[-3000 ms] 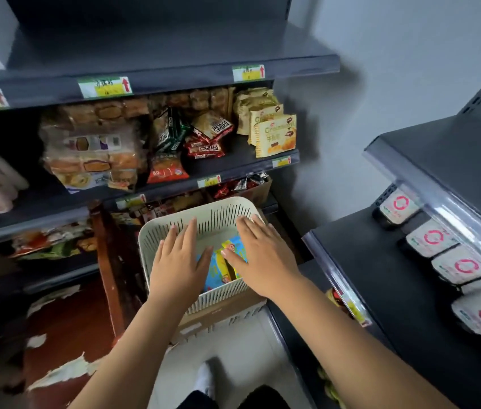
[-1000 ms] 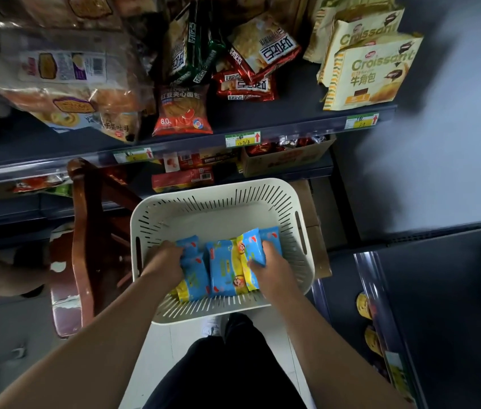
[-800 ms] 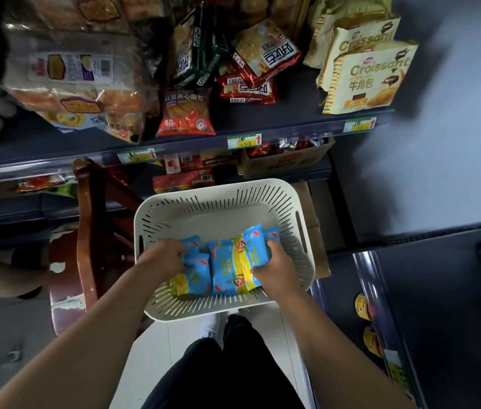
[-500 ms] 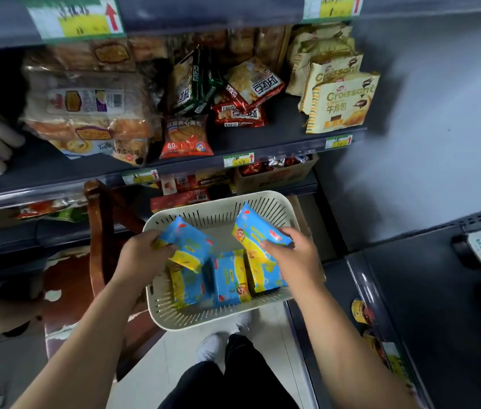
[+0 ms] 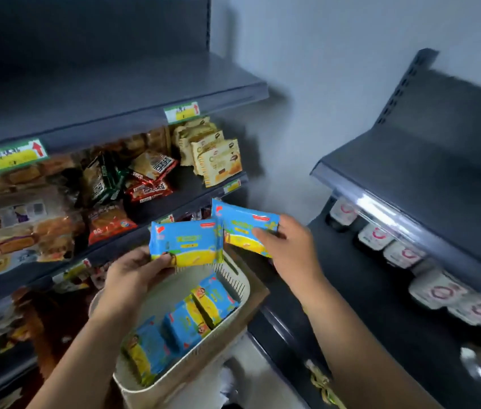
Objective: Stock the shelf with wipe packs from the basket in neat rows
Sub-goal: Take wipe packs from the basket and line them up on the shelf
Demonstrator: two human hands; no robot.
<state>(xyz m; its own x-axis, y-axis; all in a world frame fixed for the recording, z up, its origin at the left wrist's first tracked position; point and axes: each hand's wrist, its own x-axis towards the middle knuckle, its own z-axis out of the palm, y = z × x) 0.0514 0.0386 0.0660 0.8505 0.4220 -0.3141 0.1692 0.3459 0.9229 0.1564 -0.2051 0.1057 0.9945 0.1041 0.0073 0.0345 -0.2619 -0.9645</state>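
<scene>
My left hand (image 5: 133,276) grips a blue and yellow wipe pack (image 5: 186,242) by its lower left corner, held up above the basket. My right hand (image 5: 289,249) holds a second blue and yellow wipe pack (image 5: 242,225) a little higher and to the right. Below them the cream slotted basket (image 5: 233,278) holds three more wipe packs (image 5: 186,323) lying side by side. To the right runs a dark shelf (image 5: 360,293) with a row of white wipe packs with pink rings (image 5: 375,236) along its back.
Snack shelves fill the left, with bread bags (image 5: 18,228), red packets (image 5: 109,222) and croissant boxes (image 5: 221,163). A dark shelf board (image 5: 428,184) overhangs the right shelf. The basket rests on a brown cardboard box (image 5: 258,290). A grey wall (image 5: 322,84) stands behind.
Both hands have lifted a wipe pack each out of the basket and raised them. The view has swung up and right toward the right shelf.
</scene>
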